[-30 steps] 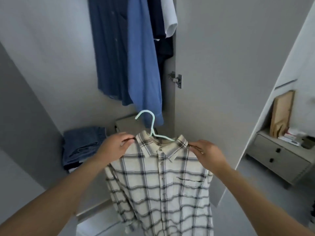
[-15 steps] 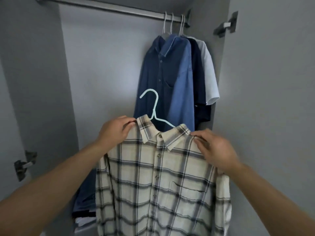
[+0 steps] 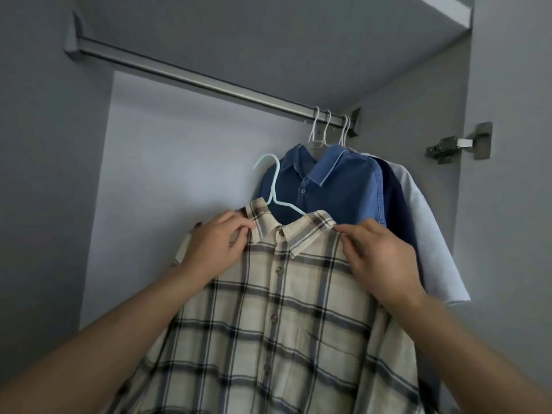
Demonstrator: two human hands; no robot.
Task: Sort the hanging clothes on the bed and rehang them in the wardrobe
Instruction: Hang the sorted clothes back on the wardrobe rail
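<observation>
Closest to me, the person has a cream plaid button-up shirt (image 3: 277, 309) held up at chest height, right in front of the open wardrobe. The left hand (image 3: 213, 246) pinches the shirt's shoulder just beside the collar, fingers curled into the fabric. The right hand (image 3: 379, 261) does the same on the other shoulder, thumb and fingertips nipping the cloth at the collar tip. So both hands are gripping the shirt, neither one is on the hanger itself.

The mint green hanger (image 3: 273, 186) is inside the shirt with its hook sticking up free, well below the rod and not on anything yet. Looks to me like this one is mid-rehang: lift, hook over, let go.

Further back, four shirts already hang bunched at the right end of the metal rod (image 3: 191, 76) on white hangers (image 3: 328, 128): a dark denim shirt (image 3: 294, 186), a lighter blue shirt (image 3: 349, 189), a navy one (image 3: 397, 204) and a pale short-sleeved one (image 3: 430, 234). So a decent chunk seems done, and most of the rod to the left is bare.

What I can't tell: the bed isn't in view at all, so no idea how many clothes are left. The plaid shirt's hem and the wardrobe floor are cut off at the bottom, and the navy shirt is mostly buried behind its neighbours. A door hinge (image 3: 457, 144) shows on the right panel.
</observation>
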